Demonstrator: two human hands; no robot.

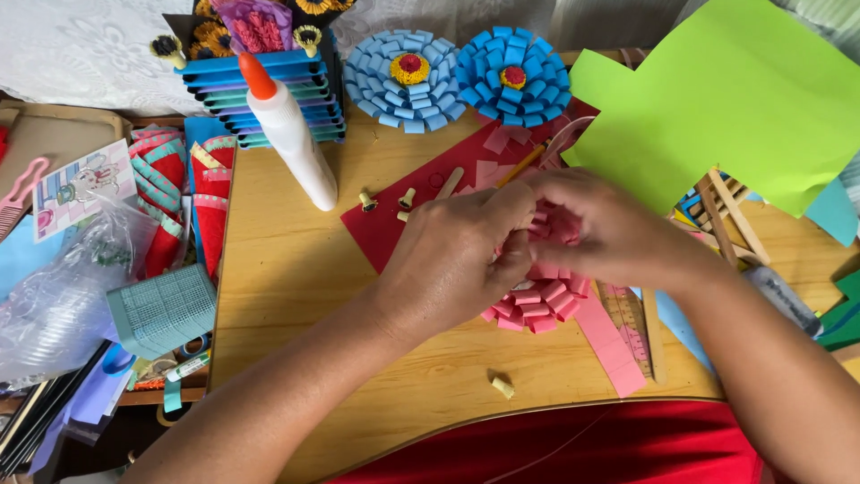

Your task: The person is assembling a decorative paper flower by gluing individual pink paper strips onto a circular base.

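Both hands, left (461, 255) and right (596, 220), had fingers pinching the pink flower (537, 303) together over the table (287, 269), probably steadying loops. Glue (288, 130) stood close by, handy.

Person, head view | left hand (452, 260) bare, no rings or watch visible | right hand (598, 224) bare | forearms uncovered, no sleeves in view | red garment (582, 448) at lower edge
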